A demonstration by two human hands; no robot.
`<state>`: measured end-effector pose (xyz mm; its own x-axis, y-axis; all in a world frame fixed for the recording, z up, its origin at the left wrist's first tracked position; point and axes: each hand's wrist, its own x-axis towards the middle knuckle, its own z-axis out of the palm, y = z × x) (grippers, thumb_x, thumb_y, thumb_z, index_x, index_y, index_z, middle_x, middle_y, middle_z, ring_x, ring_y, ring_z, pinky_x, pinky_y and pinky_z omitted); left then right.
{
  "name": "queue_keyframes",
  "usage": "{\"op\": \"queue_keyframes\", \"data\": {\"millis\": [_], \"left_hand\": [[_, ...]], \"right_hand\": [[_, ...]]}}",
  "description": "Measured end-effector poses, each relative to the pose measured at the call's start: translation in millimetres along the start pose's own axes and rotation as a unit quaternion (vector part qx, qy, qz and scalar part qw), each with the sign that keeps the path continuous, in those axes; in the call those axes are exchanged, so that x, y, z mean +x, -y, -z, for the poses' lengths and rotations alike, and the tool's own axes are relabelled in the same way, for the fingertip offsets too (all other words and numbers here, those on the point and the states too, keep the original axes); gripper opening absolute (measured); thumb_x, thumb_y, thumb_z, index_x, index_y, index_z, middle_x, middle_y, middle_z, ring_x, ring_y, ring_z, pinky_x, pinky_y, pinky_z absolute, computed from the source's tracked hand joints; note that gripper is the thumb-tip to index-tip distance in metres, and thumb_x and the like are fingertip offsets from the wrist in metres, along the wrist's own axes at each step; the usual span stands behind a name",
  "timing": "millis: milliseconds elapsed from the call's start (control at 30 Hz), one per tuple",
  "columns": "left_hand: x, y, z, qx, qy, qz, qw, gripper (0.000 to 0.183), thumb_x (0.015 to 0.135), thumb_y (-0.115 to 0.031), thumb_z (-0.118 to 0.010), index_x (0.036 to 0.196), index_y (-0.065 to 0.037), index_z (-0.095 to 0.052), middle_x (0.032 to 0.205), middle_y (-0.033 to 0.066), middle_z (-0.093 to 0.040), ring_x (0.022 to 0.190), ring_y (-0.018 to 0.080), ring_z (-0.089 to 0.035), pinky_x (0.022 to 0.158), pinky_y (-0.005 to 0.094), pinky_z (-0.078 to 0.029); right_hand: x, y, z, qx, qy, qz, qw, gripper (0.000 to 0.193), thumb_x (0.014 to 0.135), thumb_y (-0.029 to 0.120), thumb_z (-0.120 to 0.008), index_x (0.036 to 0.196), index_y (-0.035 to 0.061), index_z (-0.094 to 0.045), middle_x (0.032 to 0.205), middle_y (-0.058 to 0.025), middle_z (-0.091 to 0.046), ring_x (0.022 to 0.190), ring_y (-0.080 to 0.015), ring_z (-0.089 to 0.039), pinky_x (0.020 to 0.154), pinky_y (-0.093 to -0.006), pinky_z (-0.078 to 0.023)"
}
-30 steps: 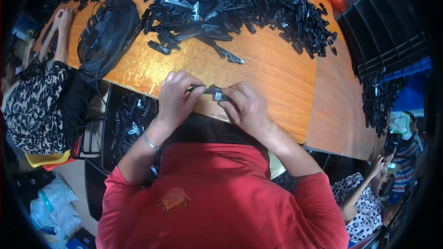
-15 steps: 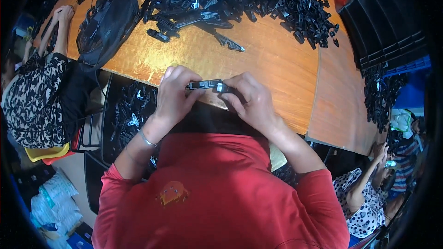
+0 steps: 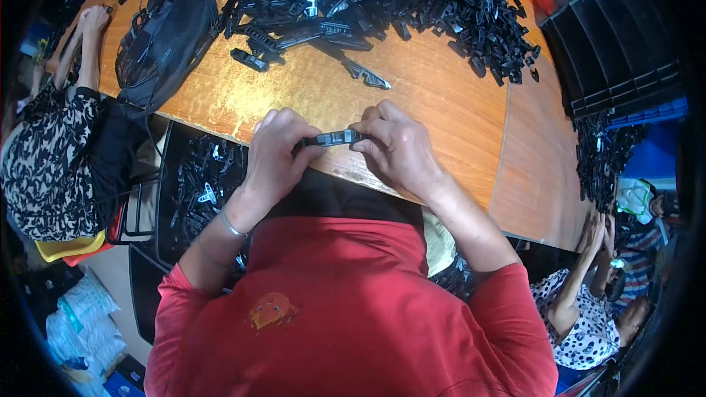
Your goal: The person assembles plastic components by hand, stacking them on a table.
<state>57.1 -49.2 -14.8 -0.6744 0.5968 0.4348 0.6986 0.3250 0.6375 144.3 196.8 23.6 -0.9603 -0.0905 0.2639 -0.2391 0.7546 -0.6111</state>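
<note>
A slim black plastic part (image 3: 334, 138) with small slots is held level above the front edge of the wooden table (image 3: 441, 117). My left hand (image 3: 278, 145) pinches its left end between thumb and fingers. At its right end, my right hand (image 3: 401, 145) is closed on it with thumb and fingertips. Both ends are partly hidden by my fingers. The nearest loose piece on the tabletop is a long black bracket-like part (image 3: 366, 75), lying beyond my hands.
A heap of black plastic parts (image 3: 353, 11) covers the far side. A black mesh bag (image 3: 169, 44) lies at left, with a co-worker's hands (image 3: 93, 20) past it. Black trays (image 3: 614, 48) stand at right, near another co-worker (image 3: 581, 309). A bin of parts (image 3: 202, 184) sits below the edge.
My right hand has turned and shifted slightly, its fingers now closer together on the part's right end. More of the part's middle shows. My left hand has barely moved.
</note>
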Motion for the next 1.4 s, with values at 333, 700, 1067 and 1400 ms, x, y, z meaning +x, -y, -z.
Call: {"op": "queue_keyframes", "data": {"millis": [333,700,1067,1400], "left_hand": [[0,-6,-10,0.007,-0.012,0.011,1.0,0.027,0.077,-0.005,-0.092,0.098,-0.008,-0.074,0.093,0.01,-0.068,0.089,0.0344,-0.067,0.079,0.045,-0.052],[-27,11,156,0.071,0.197,0.102,0.972,0.04,0.071,-0.003,-0.093,0.109,-0.003,-0.081,0.106,0.0137,-0.077,0.106,0.0364,-0.072,0.096,0.0453,-0.057],[128,-21,-41,0.129,0.076,-0.174,0.973,0.041,0.083,0.002,-0.083,0.122,-0.002,-0.073,0.121,0.0158,-0.073,0.118,0.0388,-0.068,0.101,0.047,-0.055],[107,-21,-34,-0.103,0.094,0.058,0.989,0.031,0.091,0.009,-0.081,0.117,-0.003,-0.068,0.107,0.0058,-0.068,0.1,0.0177,-0.069,0.082,0.0331,-0.059]], "right_hand": [[7,3,-23,-0.007,-0.016,0.086,0.996,0.011,0.089,0.012,-0.081,0.092,0.0041,-0.074,0.094,-0.0121,-0.063,0.09,-0.0359,-0.072,0.073,-0.0492,-0.058],[-10,-48,7,-0.023,-0.071,0.056,0.996,0.015,0.094,0.02,-0.084,0.098,0.0063,-0.079,0.099,-0.0153,-0.071,0.086,-0.0384,-0.074,0.074,-0.0487,-0.061],[13,-159,116,-0.327,-0.165,-0.22,0.904,0.027,0.093,0.013,-0.083,0.119,0.008,-0.078,0.116,-0.0212,-0.073,0.106,-0.0442,-0.074,0.092,-0.052,-0.06],[4,-118,79,-0.136,-0.146,-0.149,0.969,0.036,0.092,0.01,-0.085,0.126,0.0035,-0.075,0.113,-0.0227,-0.072,0.104,-0.0442,-0.075,0.091,-0.0506,-0.061]]}}
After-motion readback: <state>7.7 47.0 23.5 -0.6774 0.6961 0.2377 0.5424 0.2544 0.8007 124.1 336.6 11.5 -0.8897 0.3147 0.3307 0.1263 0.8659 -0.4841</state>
